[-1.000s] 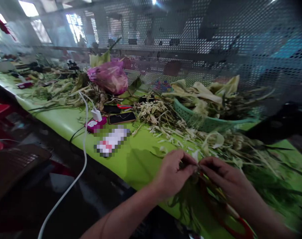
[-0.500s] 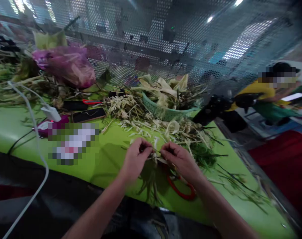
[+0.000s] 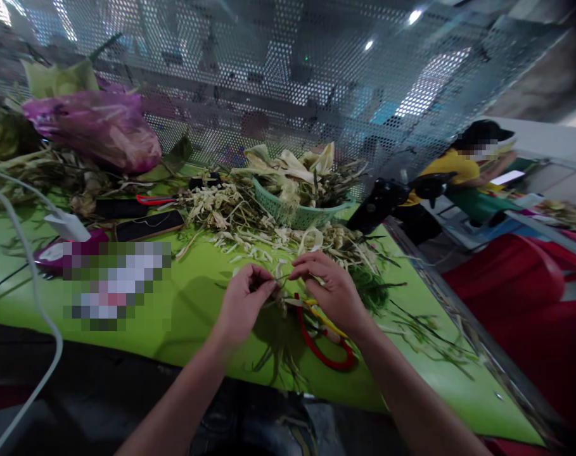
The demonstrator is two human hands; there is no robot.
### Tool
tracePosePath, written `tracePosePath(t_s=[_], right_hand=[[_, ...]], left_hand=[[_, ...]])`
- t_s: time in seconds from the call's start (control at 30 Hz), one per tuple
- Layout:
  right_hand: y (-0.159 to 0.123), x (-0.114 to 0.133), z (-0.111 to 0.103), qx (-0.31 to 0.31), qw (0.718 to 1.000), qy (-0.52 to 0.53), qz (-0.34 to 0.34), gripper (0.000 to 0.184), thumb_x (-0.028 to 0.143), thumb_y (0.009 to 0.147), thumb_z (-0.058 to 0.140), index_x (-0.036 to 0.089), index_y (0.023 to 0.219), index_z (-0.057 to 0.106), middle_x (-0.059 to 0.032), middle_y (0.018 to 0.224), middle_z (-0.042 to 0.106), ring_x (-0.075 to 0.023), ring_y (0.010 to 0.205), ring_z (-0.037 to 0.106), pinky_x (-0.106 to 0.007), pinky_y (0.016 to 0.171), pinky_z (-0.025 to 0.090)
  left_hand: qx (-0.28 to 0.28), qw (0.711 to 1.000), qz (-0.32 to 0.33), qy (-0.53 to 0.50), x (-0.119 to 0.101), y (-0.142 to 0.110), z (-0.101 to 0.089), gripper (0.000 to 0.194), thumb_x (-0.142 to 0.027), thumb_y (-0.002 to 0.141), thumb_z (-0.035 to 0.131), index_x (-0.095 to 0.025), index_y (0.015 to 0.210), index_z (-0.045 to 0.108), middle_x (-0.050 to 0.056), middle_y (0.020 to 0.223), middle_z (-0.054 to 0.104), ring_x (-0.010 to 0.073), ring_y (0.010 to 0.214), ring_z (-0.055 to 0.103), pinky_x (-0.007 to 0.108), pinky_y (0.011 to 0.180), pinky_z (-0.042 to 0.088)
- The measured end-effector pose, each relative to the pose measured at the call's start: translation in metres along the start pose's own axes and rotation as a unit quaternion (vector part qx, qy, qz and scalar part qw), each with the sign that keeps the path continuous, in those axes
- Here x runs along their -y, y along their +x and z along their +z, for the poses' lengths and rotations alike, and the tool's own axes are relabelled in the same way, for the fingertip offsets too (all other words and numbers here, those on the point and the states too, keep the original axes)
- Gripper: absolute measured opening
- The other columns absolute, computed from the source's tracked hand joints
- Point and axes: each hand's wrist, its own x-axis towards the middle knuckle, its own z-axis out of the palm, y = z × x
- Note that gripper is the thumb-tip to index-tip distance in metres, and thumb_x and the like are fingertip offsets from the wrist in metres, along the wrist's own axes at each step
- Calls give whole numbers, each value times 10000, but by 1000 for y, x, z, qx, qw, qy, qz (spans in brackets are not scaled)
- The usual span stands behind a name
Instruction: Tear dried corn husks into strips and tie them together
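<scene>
My left hand (image 3: 244, 301) and my right hand (image 3: 329, 288) meet over the near edge of a bright green table (image 3: 202, 310). Both pinch a thin green plant strand (image 3: 282, 278) stretched between their fingertips. Beneath them lies a small bunch of green stems (image 3: 281, 342) hanging towards the table's edge. Red-handled scissors (image 3: 323, 345) lie on the table under my right wrist. Loose pale plant trimmings (image 3: 249, 237) are scattered just beyond my hands.
A teal basket (image 3: 300, 215) full of husks stands behind the trimmings. A dark phone (image 3: 149, 225), a charger with white cable (image 3: 62, 221) and a pink plastic bag (image 3: 95, 126) are at the left. A perforated metal screen (image 3: 288, 82) backs the table. Another person in yellow (image 3: 452, 171) sits at right.
The view has swung right and down, bringing the person in yellow into sight. My hands stay together on the strand and have lifted slightly; the red scissors now show fully.
</scene>
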Motion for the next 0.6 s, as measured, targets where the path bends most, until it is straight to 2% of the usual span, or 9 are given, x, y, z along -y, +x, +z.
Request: tracePosePath(t_s=[0.1, 0.2, 0.3, 0.5, 0.6], right_hand=[[-1, 2, -2, 19, 999, -2, 32, 235, 76, 756, 535, 229, 860, 681, -49, 1071, 589, -213, 1054, 535, -352, 922, 389], [-2, 3, -3, 37, 998, 8, 54, 125, 201, 779, 610, 233, 874, 684, -57, 1127, 569, -234, 1101, 515, -377, 948, 379], [-3, 2, -2, 45, 997, 17, 58, 126, 286, 770, 655, 235, 881, 686, -62, 1155, 558, -245, 1119, 506, -390, 960, 373], [-3, 0, 3, 42, 996, 36, 64, 55, 265, 783, 652, 211, 769, 651, -53, 1118, 582, -221, 1080, 529, -367, 940, 380], [-3, 1, 4, 38, 993, 71, 81, 87, 264, 803, 632, 197, 749, 618, -40, 1018, 613, -193, 981, 560, -330, 879, 407]], left_hand=[[3, 1000, 4, 16, 0, 0, 0, 116, -231, 737, 651, -161, 789, 575, -4, 729, 585, 106, 685, 539, 232, 654, 432], [12, 1000, 4, 16, 1, 0, 0, 103, -219, 750, 637, -160, 804, 572, -3, 744, 584, 102, 695, 533, 229, 664, 433], [13, 1000, -1, 15, 0, -1, 1, 86, -206, 762, 617, -160, 816, 568, -1, 757, 582, 101, 704, 533, 226, 665, 435], [14, 1000, 0, 22, -1, 0, 2, 90, -212, 749, 620, -164, 803, 568, 0, 743, 577, 108, 692, 528, 235, 652, 434], [25, 999, 6, 34, 0, 0, 3, 81, -211, 747, 611, -168, 800, 569, -2, 743, 574, 113, 691, 527, 244, 662, 432]])
